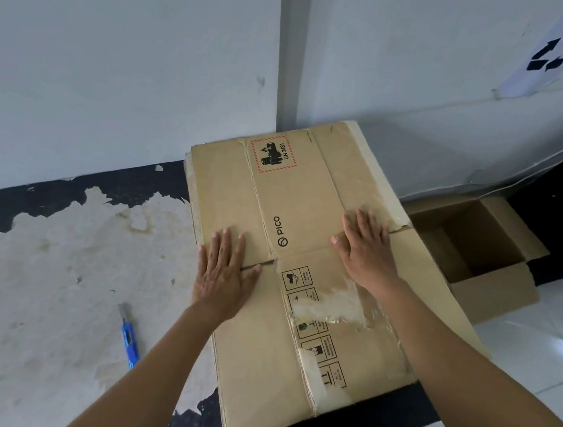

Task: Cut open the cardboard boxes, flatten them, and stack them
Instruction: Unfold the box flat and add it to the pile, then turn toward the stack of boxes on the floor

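Flattened cardboard box (307, 216): brown corrugated sheet, rectangular, creased lengthwise, lying flat on floor directly ahead. Torn clear tape and printed handling symbols on near half; "PICO" mark and red-hatched label on far half. Blue utility knife (130, 336) to left on floor (43, 276) of flaking pale paint, apart from sheet. Left hand (224, 276) and right hand (364, 249): palms down, fingers straight and spread, pressing on sheet at cross crease, gripping nothing. Beyond right edge: open cardboard box (496, 292), upright, flaps out. Farther: white wall, recycling sign (561, 44).
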